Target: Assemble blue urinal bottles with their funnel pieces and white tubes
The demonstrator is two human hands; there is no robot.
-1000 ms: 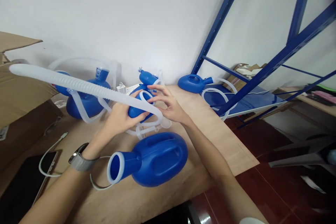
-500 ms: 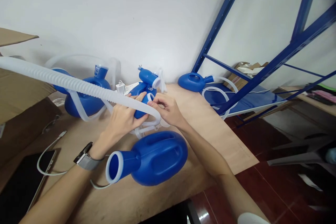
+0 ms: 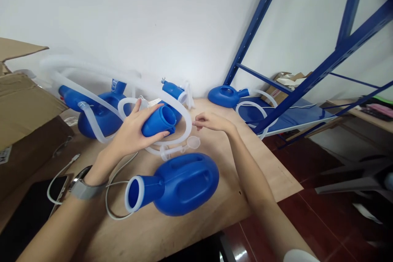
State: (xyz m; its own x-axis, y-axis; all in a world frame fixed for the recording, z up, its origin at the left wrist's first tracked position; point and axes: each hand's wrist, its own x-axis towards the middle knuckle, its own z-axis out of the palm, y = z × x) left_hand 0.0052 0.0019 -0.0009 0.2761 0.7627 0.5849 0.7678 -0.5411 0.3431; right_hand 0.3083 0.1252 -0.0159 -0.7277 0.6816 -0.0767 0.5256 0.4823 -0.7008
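My left hand [image 3: 132, 131] is wrapped round a blue open-mouthed plastic cylinder [image 3: 159, 120], its bare blue mouth tilted toward me. To its right my right hand [image 3: 211, 121] hovers apart with curled fingers; whatever may be in its fingertips is hidden. Between the hands a translucent corrugated hose [image 3: 186, 116] makes a loop. Nearest me lies a blue plastic urinal bottle [image 3: 187, 184] on its side, its neck rimmed in white. A clear round cap [image 3: 193, 142] with a strap rests just behind it.
Blue bottles with hoses, including one blue bottle [image 3: 225, 96] at the right, stand along the wall. A cardboard box [image 3: 27, 106] and a dark tablet [image 3: 27, 213] with a white cable are at left. A blue metal shelf frame [image 3: 254, 28] rises at right.
My left hand has lifted and turned the blue cylinder toward me; the pale ring at its mouth no longer shows. My right hand has pulled away rightward. The hose has swung back toward the wall.
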